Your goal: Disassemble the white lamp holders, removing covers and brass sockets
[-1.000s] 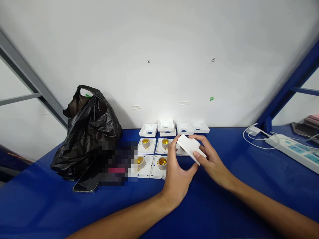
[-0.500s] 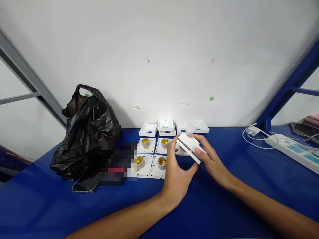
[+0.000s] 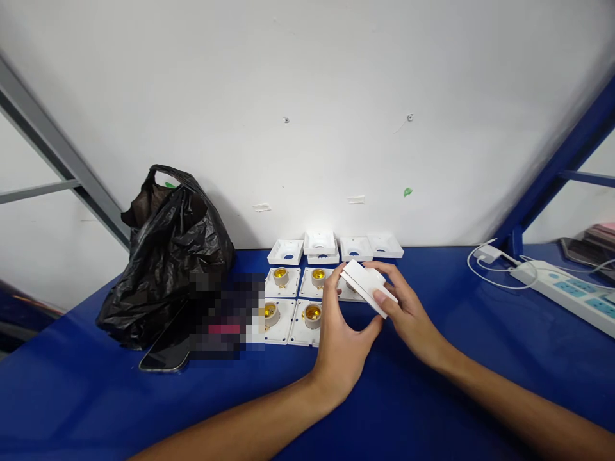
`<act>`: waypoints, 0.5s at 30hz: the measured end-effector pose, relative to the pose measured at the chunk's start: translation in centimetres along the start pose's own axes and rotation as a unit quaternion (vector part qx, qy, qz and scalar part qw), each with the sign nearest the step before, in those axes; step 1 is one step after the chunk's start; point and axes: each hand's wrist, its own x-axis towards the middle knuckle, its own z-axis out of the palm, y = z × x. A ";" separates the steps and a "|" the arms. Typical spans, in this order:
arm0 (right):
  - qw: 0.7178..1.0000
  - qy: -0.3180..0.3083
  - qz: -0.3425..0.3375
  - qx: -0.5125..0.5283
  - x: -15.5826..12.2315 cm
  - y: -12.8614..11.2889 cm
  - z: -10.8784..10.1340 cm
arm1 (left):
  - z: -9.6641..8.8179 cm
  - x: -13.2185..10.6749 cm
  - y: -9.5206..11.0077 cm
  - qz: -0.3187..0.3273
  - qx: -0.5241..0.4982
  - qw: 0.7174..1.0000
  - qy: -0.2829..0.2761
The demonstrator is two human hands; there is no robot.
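Head view: right of frame centre, fingers of left hand (image 3: 339, 349) and right hand (image 3: 408, 314) grip square lampholder cover (image 3: 366, 278) against base plate (image 3: 361, 292); gap narrower than half a second ago, cover looks nearly seated.

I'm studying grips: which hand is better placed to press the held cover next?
Probably the right hand: its thumb lies on the white cover, while the left hand spans its lower-left edge.
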 end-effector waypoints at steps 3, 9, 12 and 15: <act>1.000 -0.001 0.007 0.014 0.0 0.0 0.1 | 0.0 0.0 0.1 -0.002 0.000 1.000 0.002; 1.000 0.006 0.000 0.010 0.0 0.0 0.1 | 0.0 0.0 0.3 -0.004 0.003 1.000 0.008; 0.999 0.028 -0.004 0.022 0.4 -0.2 -0.2 | -0.1 0.2 0.3 -0.012 0.011 1.000 0.022; 0.999 0.031 -0.005 0.019 0.7 -0.5 -0.6 | -0.2 0.3 0.1 -0.017 0.013 0.999 0.027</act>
